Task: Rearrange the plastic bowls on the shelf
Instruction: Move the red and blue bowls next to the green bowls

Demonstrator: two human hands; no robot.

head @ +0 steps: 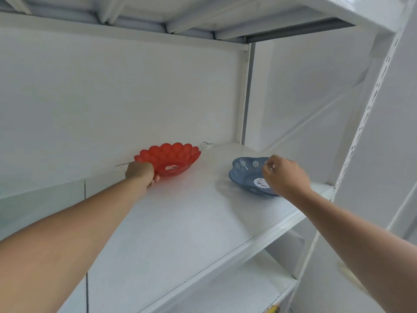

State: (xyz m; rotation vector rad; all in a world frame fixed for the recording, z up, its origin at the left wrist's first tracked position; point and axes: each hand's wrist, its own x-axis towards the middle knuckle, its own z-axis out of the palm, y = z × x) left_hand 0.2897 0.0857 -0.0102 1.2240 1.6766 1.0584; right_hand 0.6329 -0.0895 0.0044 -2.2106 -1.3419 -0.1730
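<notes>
Left arm: we see it stretched forward and up across the white shelf, bare to the bottom-left corner of the view.
Left hand: back of the hand toward us, fingers curled and clamped on the near-left rim of the red bowl; fingertips show just under the rim.
Right arm: it reaches in from the lower right, forearm rising toward the shelf's front right part.
Right hand: wrist bent, knuckles up, fingers bunched at the right rim of the blue bowl; we cannot tell whether they grip the rim or only touch it.
Red bowl: translucent red plastic with a scalloped, petal-like edge and a pale sticker at its centre; it sits at the back of the shelf, close to the rear wall, its far side tilted up.
Blue bowl: dull blue plastic with a wavy rim, white flower prints on the inner wall and a round white sticker inside; it lies nearer the shelf's front right edge, well apart from the red one.
Shelf: white metal, with another board above and a perforated upright at the right.
</notes>
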